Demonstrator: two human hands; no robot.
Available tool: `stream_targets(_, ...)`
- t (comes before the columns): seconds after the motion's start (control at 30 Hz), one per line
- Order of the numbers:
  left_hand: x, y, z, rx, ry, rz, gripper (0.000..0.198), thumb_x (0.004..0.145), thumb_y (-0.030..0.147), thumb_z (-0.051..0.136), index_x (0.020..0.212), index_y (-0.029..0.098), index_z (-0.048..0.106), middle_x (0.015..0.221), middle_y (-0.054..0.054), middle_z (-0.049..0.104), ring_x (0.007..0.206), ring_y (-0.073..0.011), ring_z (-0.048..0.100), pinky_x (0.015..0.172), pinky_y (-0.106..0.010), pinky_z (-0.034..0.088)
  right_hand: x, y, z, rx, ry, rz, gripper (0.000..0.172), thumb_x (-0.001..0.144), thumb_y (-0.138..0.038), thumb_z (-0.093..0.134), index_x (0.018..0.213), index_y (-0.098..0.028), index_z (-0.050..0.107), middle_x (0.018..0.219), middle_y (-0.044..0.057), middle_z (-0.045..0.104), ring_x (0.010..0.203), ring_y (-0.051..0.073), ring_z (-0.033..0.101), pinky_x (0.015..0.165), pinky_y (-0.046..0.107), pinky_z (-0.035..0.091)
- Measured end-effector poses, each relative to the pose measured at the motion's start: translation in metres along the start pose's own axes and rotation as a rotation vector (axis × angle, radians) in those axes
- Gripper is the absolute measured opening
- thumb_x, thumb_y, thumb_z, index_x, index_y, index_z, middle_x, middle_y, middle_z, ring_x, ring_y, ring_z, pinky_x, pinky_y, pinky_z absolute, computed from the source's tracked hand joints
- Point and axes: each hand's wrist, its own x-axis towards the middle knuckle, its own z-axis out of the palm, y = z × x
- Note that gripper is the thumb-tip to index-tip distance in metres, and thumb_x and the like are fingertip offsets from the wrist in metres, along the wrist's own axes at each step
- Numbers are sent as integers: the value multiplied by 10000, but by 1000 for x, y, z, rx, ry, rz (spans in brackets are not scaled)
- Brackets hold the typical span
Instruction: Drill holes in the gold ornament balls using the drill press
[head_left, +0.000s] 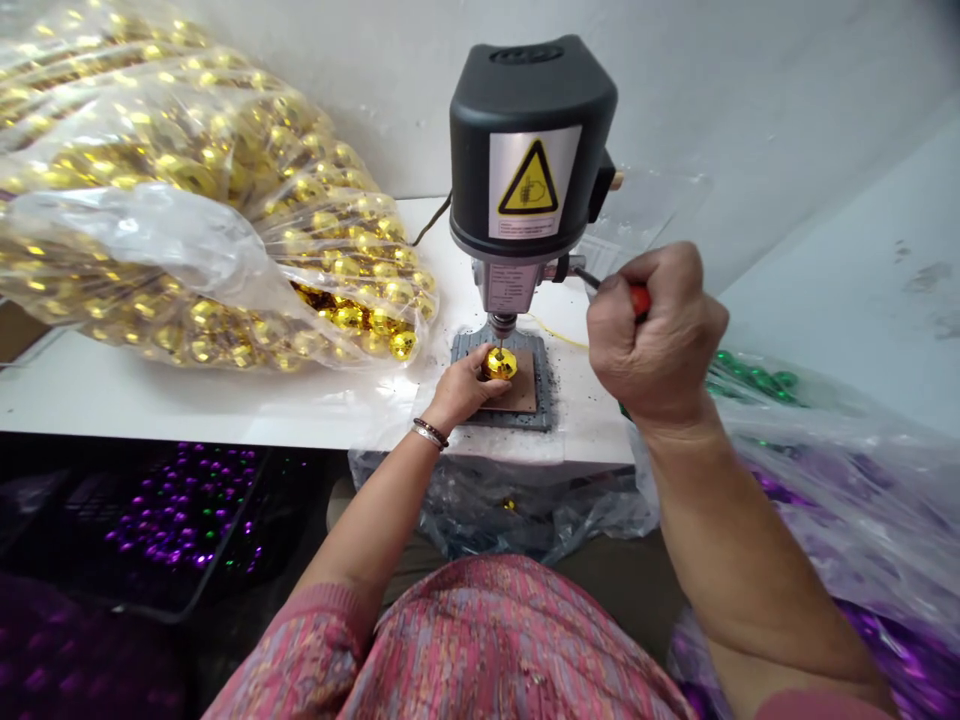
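Note:
A small bench drill press [534,150] with a black motor cover stands on the white table. My left hand [465,388] grips a shiny gold faceted ball [501,364] between thumb and fingers. The ball rests on a brown board [517,388] laid over the grey drill base [541,414], right under the chuck [501,322]. The thin bit meets the top of the ball; how deep it goes I cannot tell. My right hand [651,325] is wrapped round the red knob of the feed lever [639,300], to the right of the press.
A big clear plastic bag of gold balls [330,220] fills the table's left side. Green balls [754,378] and bagged purple ones [847,470] lie at the right. Below the table edge hangs a clear plastic sheet [525,510]. A dark bin [180,510] at lower left holds purple balls.

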Motion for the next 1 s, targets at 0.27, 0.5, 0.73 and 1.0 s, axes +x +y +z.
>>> stream_targets(0.27, -1, 4, -2, -10, -14, -6, 789, 734, 279, 826, 1476, 211, 567, 1197, -25, 749, 1051, -205, 689, 935, -284, 523, -19, 9, 9, -109, 129, -181, 136, 972, -286, 429, 885, -210, 502, 688, -10, 526, 596, 116, 477, 609, 277, 376)
stream_targets(0.5, 0, 1, -3, -32, -34, 21, 792, 745, 296, 823, 1484, 194, 556, 1236, -40, 741, 1115, -219, 682, 1017, -315, 501, -27, 12, 17, -114, 211, -254, 43, 923, -193, 478, 944, -212, 510, 703, -16, 512, 623, 126, 469, 611, 270, 362)
stream_targets(0.73, 4, -9, 3, -60, -31, 29, 793, 735, 301, 837, 1476, 216, 567, 1212, -49, 750, 1067, -224, 694, 947, -313, 538, -37, 14, 25, -105, 263, -238, 61, 920, -179, 483, 960, -200, 524, 758, 6, 543, 654, 127, 501, 657, 266, 415)
stream_targets(1.0, 3, -8, 4, -63, 13, 44, 754, 694, 292, 869, 1409, 260, 631, 1162, -23, 766, 1027, -217, 703, 943, -314, 541, -38, 11, 30, -55, 320, -210, 55, 916, -180, 480, 943, -204, 521, 745, 2, 528, 646, 124, 501, 639, 255, 420)
